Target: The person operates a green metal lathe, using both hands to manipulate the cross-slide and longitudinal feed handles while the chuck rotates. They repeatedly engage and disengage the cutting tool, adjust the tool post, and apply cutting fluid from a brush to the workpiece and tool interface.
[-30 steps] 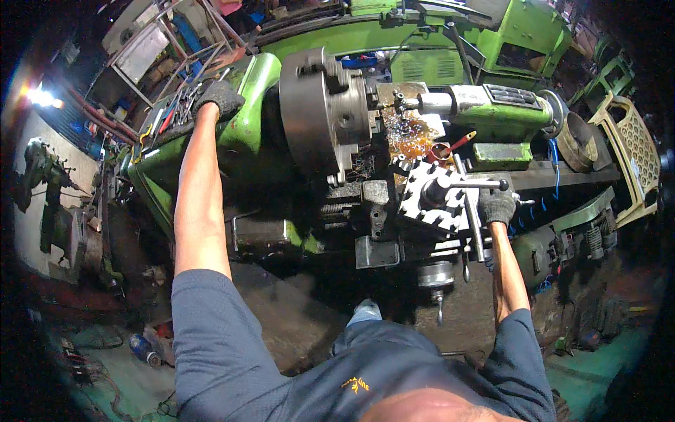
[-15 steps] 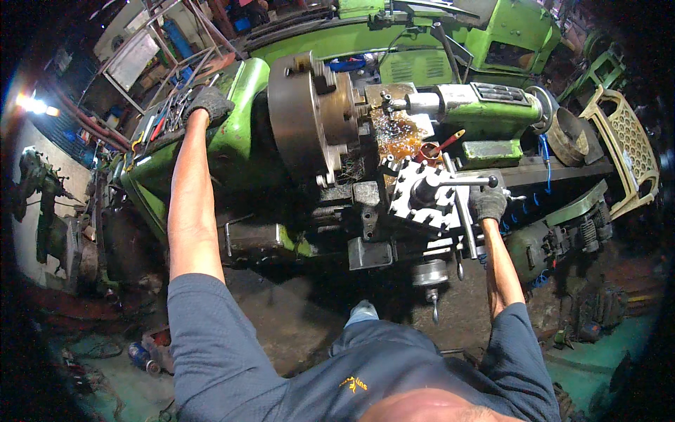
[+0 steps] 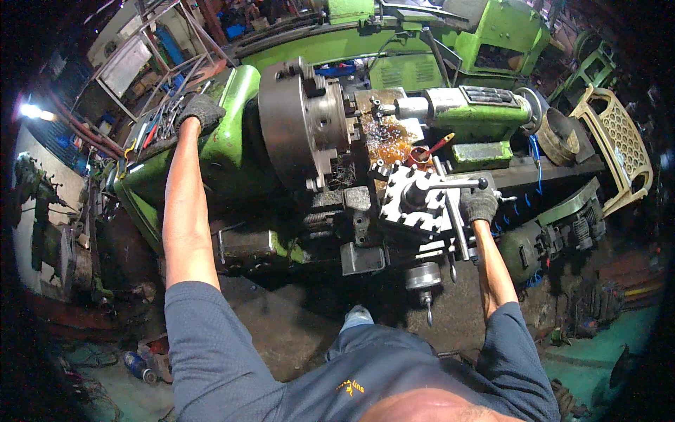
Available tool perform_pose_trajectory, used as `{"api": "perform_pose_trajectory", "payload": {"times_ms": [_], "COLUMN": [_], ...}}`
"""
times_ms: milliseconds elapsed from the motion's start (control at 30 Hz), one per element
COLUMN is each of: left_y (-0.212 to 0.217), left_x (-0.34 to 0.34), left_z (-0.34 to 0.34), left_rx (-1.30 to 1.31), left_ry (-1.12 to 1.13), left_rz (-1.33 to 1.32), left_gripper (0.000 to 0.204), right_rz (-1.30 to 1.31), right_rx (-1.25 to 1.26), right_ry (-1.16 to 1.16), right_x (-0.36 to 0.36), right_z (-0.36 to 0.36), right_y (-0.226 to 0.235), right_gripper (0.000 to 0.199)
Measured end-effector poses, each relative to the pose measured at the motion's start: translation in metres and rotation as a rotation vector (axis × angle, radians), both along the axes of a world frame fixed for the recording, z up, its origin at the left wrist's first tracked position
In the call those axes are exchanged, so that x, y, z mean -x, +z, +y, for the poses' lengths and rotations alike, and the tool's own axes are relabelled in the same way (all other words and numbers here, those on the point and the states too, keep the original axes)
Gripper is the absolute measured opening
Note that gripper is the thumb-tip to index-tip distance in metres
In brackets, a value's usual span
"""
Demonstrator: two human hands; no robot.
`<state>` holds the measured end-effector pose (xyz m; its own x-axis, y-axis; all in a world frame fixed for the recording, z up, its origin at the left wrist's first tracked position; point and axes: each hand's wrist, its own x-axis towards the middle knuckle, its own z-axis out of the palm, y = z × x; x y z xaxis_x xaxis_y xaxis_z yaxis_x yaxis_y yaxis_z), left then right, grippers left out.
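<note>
Fingers, L: left hand [image 3: 200, 111] in dark knit glove, fingers curled down over top edge of green-painted metal lathe headstock [image 3: 228, 141], beside a tray of mixed hand tools [image 3: 158, 130]; resting/gripping the edge, nothing held.
Fingers, R: right hand [image 3: 480, 205] in grey knit glove, closed round the carriage-side crank handle [image 3: 460, 225], just below the long steel lever w/ black knob [image 3: 457, 184].
Arms: L arm stretched far up-left, R arm shorter reach, both in blue-grey sleeves pushed up.
Chuck: big grey steel round chuck [image 3: 302, 130] w/ stepped jaws, centre-left; spinning or not, can't tell.
Tool post: square black-and-silver toothed block [image 3: 415, 200] right of chuck, touching distance from R hand.
Tailstock: green metal body w/ silver barrel [image 3: 467, 109], pointing at chuck.
Oil: amber wet patch [image 3: 387, 141] on bed btwn chuck & tailstock; small red cup w/ brush [image 3: 422, 153] beside it.
Handwheel: small silver wheel [image 3: 423, 278] on apron, low centre.
Chair: cream plastic lattice chair [image 3: 610, 144], far right.
Floor: dark, oily; blue bottle [image 3: 137, 366] lower left.
</note>
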<state>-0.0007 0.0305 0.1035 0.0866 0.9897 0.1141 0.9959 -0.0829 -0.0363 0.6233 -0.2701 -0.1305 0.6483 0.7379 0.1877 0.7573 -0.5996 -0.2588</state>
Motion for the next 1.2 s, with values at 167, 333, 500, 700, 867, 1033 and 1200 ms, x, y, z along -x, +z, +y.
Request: {"api": "perform_pose_trajectory", "payload": {"times_ms": [167, 333, 500, 700, 867, 1033, 1200], "left_y": [0.009, 0.003, 0.005, 0.008, 0.004, -0.009, -0.005], "left_x": [-0.013, -0.002, -0.002, -0.011, -0.002, 0.008, 0.000], "left_z": [-0.012, -0.003, -0.002, -0.011, -0.001, 0.007, 0.001], "left_rx": [0.020, 0.025, 0.021, -0.018, 0.062, -0.028, -0.072], "left_ry": [0.028, 0.056, 0.005, -0.007, 0.027, -0.047, -0.043], "left_rz": [-0.052, -0.038, -0.002, -0.009, -0.151, -0.092, 0.015], "left_gripper": [0.050, 0.053, 0.051, 0.046, 0.044, 0.040, 0.042], "right_rz": [0.016, 0.024, -0.023, 0.042, 0.018, 0.075, 0.039], "right_rx": [-0.043, -0.009, -0.114, -0.113, -0.097, -0.056, -0.128], "right_ry": [0.024, 0.063, 0.064, 0.060, 0.087, 0.062, 0.099], "right_x": [0.008, 0.004, -0.005, -0.003, -0.001, -0.001, 0.000], "right_z": [-0.006, -0.003, -0.001, -0.004, -0.003, -0.003, -0.006], "right_y": [0.013, 0.007, -0.009, 0.000, 0.005, 0.004, 0.003], "right_gripper": [0.034, 0.035, 0.040, 0.037, 0.033, 0.032, 0.034]}}
